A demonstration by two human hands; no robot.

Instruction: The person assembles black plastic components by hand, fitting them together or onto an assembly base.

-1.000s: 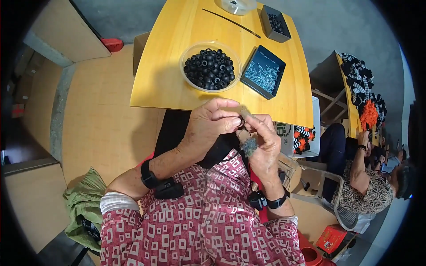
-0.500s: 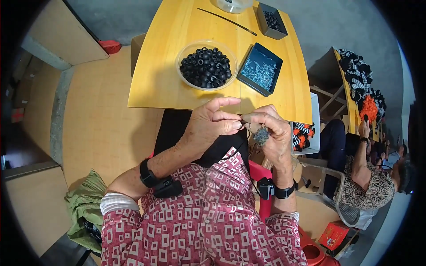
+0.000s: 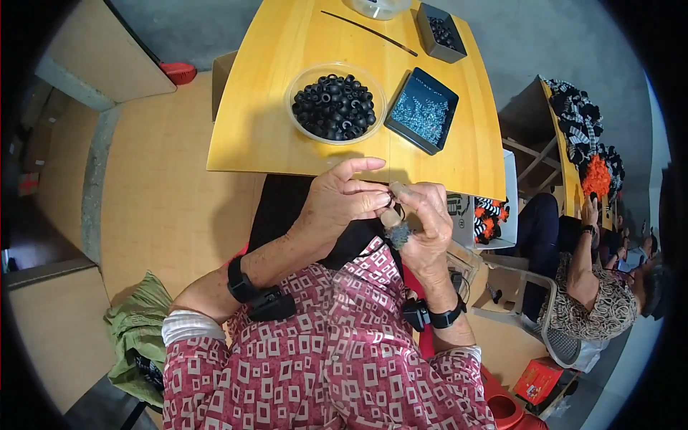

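Hold the small dark piece steady just on the body's side of the near edge of the yellow table, pinched between the closed fingertips of the left hand and the right hand, and too hidden there to show its exact shape. Best to press lightly and evenly, moving only the fingertips with both wrists quiet. Mind the fuzzy grey pad by the right fingers, probably easy to snag.

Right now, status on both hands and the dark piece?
Left hand, right hand: pinching small dark piece, mostly hidden. Grey fuzzy tuft against right hand. Nothing visibly blocking; bead bowl beyond.
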